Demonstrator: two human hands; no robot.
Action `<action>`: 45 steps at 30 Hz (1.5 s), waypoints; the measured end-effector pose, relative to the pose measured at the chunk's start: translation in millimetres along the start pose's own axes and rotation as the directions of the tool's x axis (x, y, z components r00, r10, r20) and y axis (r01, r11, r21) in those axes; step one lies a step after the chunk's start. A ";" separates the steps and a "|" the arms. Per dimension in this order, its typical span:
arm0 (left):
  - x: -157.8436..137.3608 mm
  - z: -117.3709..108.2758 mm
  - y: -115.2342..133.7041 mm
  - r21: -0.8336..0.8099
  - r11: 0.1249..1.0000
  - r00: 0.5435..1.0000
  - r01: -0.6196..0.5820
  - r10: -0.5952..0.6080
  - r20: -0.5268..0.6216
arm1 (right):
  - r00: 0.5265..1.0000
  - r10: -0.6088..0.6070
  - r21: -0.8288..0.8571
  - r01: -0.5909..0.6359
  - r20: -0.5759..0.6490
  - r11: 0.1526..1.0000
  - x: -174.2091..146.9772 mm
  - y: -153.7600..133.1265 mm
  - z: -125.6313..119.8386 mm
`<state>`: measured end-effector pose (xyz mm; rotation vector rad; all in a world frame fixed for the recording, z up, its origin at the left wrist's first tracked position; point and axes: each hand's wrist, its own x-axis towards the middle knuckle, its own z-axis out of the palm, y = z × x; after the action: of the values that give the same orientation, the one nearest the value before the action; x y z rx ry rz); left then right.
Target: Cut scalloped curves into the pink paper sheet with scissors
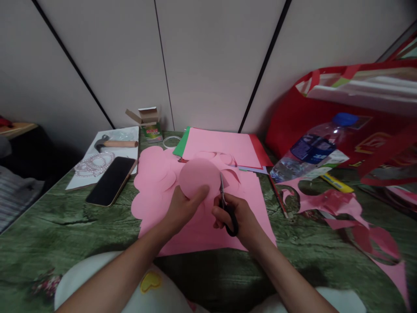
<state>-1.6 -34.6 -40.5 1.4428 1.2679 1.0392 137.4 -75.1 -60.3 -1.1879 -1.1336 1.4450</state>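
Note:
My left hand (188, 206) pinches a round piece of pink paper (199, 174) by its lower edge, thumb on top. In my right hand (236, 211) is a pair of scissors (232, 221) with black handles, its blades pointing up at the circle's right edge. A small strip of pink paper stands off beside the blades. Beneath both hands lies a large pink sheet (250, 217). Several cut pink circles (151, 169) overlap on the left, partly hidden by my left hand and the held circle.
Left are a phone (111, 181), a bead string (94, 164) and a hammer (120, 144). A small open box (152, 130) and stacked coloured paper (221, 145) stand behind. Right are a pencil (278, 198), water bottle (309, 148), yellow cutter (337, 183), red bag (293, 117) and pink scraps (345, 208).

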 end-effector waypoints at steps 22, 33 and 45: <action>-1.9 1.6 6.8 0.074 0.997 1.000 -0.020 0.019 0.012 | 0.998 -0.068 -0.065 0.068 -0.002 0.996 1.6 -0.8 0.6; -2.2 1.5 8.1 0.067 0.998 1.000 -0.003 0.002 0.016 | 0.997 -0.072 -0.114 0.071 -0.002 0.991 1.5 -0.7 1.1; -2.0 1.1 4.4 0.039 0.999 0.999 -0.021 0.020 0.028 | 0.999 -0.042 -0.096 0.039 -0.030 0.995 0.1 -3.2 2.7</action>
<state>0.1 -36.9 -36.4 1.4984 1.2626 1.0096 135.1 -74.8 -56.9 -1.2428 -1.2088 1.3497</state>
